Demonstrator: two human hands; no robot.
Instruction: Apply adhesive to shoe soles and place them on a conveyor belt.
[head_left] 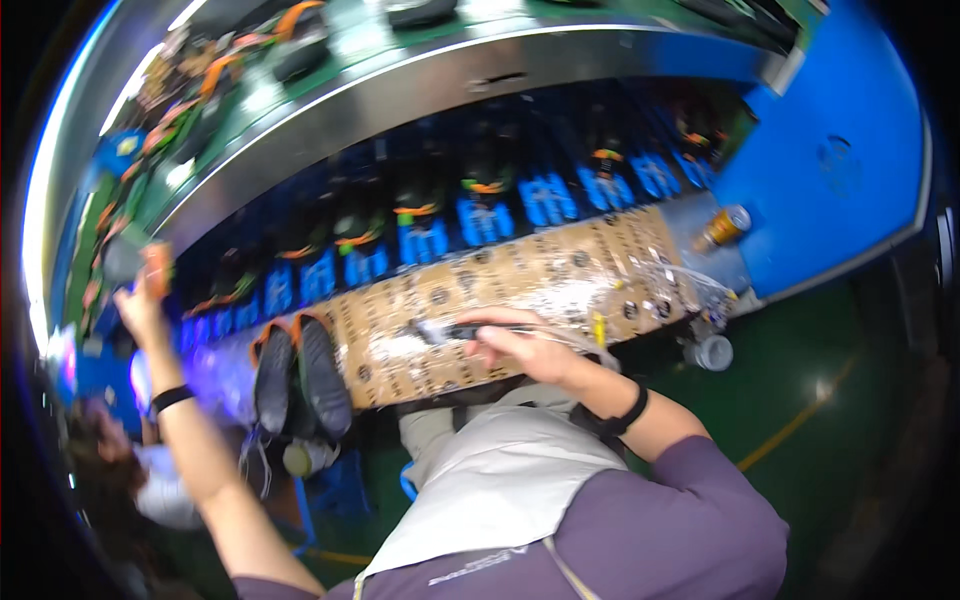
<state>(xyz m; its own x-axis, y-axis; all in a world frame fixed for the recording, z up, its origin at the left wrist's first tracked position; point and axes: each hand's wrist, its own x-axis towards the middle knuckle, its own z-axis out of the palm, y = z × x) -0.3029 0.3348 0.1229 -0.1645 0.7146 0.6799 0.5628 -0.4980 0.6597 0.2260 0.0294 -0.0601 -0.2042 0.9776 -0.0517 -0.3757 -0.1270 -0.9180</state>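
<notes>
Right grip point(520, 345) closed around a dark tool point(462, 330).

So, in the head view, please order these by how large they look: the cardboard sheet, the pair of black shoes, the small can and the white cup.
1. cardboard sheet, clearly largest.
2. pair of black shoes.
3. small can and white cup: they look alike in size, and the fisheye bend near them makes ranking unsure.
</notes>
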